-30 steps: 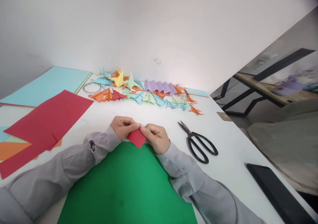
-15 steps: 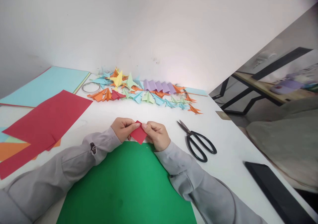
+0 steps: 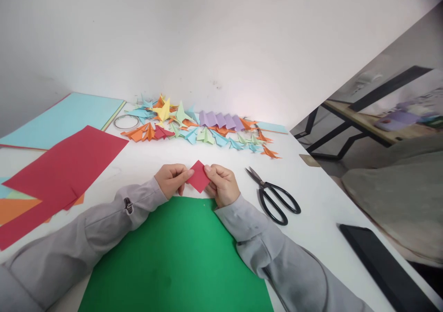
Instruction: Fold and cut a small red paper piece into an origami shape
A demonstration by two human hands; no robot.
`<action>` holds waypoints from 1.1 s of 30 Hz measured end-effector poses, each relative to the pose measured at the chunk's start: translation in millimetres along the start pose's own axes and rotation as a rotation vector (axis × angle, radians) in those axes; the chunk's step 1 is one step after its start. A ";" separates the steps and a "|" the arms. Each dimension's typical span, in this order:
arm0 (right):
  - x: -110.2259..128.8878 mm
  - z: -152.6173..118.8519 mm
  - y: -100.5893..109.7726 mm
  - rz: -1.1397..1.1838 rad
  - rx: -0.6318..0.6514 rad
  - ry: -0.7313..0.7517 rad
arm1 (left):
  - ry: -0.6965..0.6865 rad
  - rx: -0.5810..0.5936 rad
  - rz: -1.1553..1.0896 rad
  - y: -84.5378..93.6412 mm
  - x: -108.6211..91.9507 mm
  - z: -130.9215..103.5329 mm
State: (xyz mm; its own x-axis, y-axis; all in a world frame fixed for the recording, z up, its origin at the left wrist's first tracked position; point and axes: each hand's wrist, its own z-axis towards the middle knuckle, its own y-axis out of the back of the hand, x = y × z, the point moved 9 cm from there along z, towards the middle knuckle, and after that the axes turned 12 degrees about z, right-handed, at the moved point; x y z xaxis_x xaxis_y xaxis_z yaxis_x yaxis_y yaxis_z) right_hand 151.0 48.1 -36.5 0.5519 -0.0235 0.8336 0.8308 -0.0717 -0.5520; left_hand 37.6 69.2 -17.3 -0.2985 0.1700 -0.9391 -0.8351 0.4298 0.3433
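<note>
"What's the setting on your feed?"
"I see one white table (image 3: 321,219) against a pale wall (image 3: 221,39). Nearest me, a green sheet (image 3: 180,256) and a black slab (image 3: 380,266) run off the bottom edge; I can't make out what the slab is."
"And the hands?"
"Two. My view has the left hand (image 3: 172,180) and right hand (image 3: 223,185) each clamped on a side corner of one small red square (image 3: 199,177), just past the green sheet's far edge. Some fingers are hidden."
"How does it look?"
"Plain, turned like a diamond."
"Farther off?"
"One pair of scissors (image 3: 273,195), then folded paper figures (image 3: 206,136), overlapping too much for me to count."
</note>
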 end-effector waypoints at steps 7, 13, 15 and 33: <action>0.3 1.8 -1.6 0.043 0.033 -0.004 | 0.007 -0.034 0.010 4.8 -2.1 0.3; -0.9 1.9 -3.1 0.065 0.056 -0.022 | 0.045 -0.133 -0.158 11.7 6.1 3.2; -1.4 1.0 -4.9 0.045 0.073 -0.022 | 0.057 -0.117 -0.191 9.6 6.3 3.5; 1.2 -4.0 -5.8 -0.219 0.058 -0.023 | 0.067 -0.006 -0.186 -0.6 1.1 0.4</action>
State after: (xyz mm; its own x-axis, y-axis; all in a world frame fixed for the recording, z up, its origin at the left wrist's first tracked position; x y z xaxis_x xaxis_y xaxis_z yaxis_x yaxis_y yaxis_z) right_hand 146.5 44.5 -32.3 0.3591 0.0091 0.9333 0.9332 -0.0150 -0.3589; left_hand 37.9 69.6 -18.5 -0.1688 0.0288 -0.9852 -0.8815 0.4427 0.1639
